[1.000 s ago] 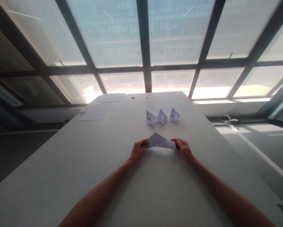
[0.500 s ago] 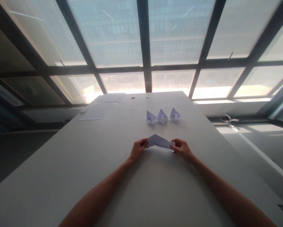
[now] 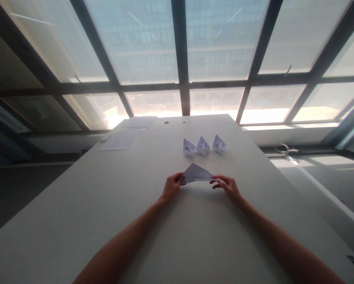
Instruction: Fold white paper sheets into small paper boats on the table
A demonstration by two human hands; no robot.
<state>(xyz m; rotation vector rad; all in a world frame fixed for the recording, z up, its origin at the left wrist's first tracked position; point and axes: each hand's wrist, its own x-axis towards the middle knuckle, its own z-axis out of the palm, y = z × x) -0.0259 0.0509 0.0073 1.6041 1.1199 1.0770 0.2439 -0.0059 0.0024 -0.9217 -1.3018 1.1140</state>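
Paper (image 3: 196, 173), part-folded, is pinched at its ends by the curled left hand (image 3: 172, 187) and looser right hand (image 3: 228, 187); three folded boats (image 3: 203, 146) stand beyond both.

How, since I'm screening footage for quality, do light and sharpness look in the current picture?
Head view: glare bleaches the lower windows, leaving the near table dim; head view: creases on the folded paper look soft; head view: outer window bars slant, probably from wide-angle stretch.
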